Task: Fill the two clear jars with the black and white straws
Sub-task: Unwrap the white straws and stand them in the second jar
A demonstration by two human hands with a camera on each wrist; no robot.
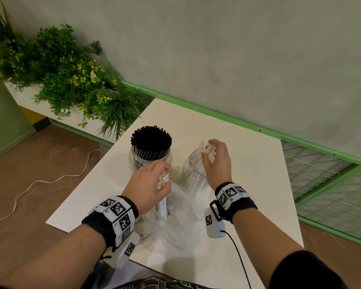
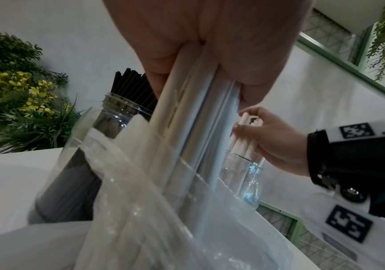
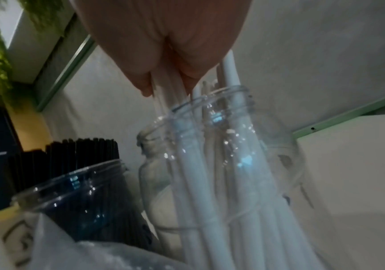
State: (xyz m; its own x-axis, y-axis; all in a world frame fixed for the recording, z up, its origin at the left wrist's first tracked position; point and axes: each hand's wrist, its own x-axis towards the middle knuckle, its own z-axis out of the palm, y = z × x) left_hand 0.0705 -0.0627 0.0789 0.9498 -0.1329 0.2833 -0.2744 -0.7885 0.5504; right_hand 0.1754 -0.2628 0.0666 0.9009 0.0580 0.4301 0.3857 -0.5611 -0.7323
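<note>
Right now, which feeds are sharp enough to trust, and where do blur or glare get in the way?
Head view: sharp, evenly lit, edges bent by the wide lens. Left wrist view: the white straws and plastic bag smear with blur, and the left hand looms large. Right wrist view: dim and soft; glare specks on the clear jar.

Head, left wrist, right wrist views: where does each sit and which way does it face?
Head: above, looking down at the table; both forearms and hands.
Left wrist: under the left hand, along white straws into a plastic bag.
Right wrist: under the right hand, into the second jar.
All share the black-straw jar.
</note>
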